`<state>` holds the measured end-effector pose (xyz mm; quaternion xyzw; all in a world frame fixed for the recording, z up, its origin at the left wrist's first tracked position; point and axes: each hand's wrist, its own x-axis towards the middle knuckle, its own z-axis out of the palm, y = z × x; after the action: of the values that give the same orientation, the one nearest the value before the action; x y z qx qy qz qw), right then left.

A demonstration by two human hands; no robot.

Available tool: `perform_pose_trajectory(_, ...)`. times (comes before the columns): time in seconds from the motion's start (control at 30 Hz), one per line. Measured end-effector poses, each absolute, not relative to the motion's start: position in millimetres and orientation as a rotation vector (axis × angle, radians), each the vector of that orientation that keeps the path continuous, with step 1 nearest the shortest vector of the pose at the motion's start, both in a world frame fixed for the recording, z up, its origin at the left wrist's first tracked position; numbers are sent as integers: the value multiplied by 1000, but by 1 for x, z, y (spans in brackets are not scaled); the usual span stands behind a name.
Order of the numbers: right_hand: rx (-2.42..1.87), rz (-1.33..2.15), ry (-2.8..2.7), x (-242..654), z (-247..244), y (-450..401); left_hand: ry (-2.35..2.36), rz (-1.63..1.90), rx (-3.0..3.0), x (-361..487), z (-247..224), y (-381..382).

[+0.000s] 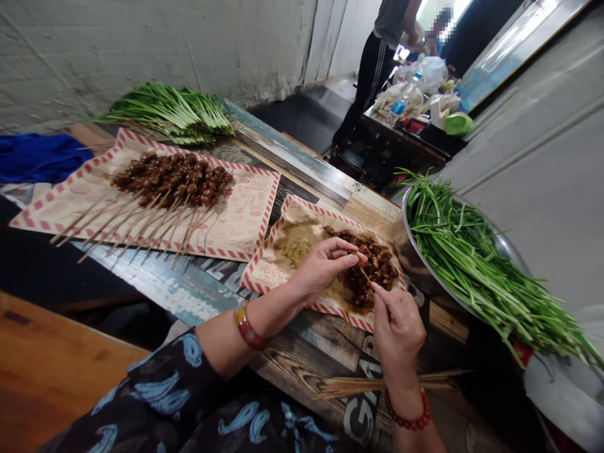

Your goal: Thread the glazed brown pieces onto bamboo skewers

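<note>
My left hand [321, 265] is closed in a pinch on a small brown glazed piece of food at the tip of a bamboo skewer [365, 275]. The skewer's lower end is gripped between the thumb and fingers of my right hand [401, 321]. Just beneath both hands, a heap of glossy brown food pieces [383, 267] lies on a greasy, red-striped paper sheet [264, 277]. To the left, several loaded skewers [174, 179] rest side by side on a larger paper sheet [248, 220], their bare ends toward me. Loose bamboo skewers [349, 386] lie under my right wrist.
A metal basin [408, 229] heaped with green chives [472, 251] stands at the right. More chives [174, 110] lie at the back left, near a blue cloth [42, 157]. Beyond the patterned table [302, 154], a person [377, 56] stands by a cluttered table.
</note>
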<state>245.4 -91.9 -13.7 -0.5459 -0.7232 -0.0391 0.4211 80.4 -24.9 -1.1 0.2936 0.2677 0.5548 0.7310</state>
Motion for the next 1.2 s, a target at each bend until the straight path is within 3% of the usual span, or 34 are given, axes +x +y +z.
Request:
perform_pose_trajectory(0.63, -1437, 21, -1846, 241, -8, -88, 579, 1136, 657, 81, -4, -24)
perform_pose_trajectory(1.2, -1378, -90, -1843, 241, -7, -87, 571, 1047, 728, 87, -7, -27)
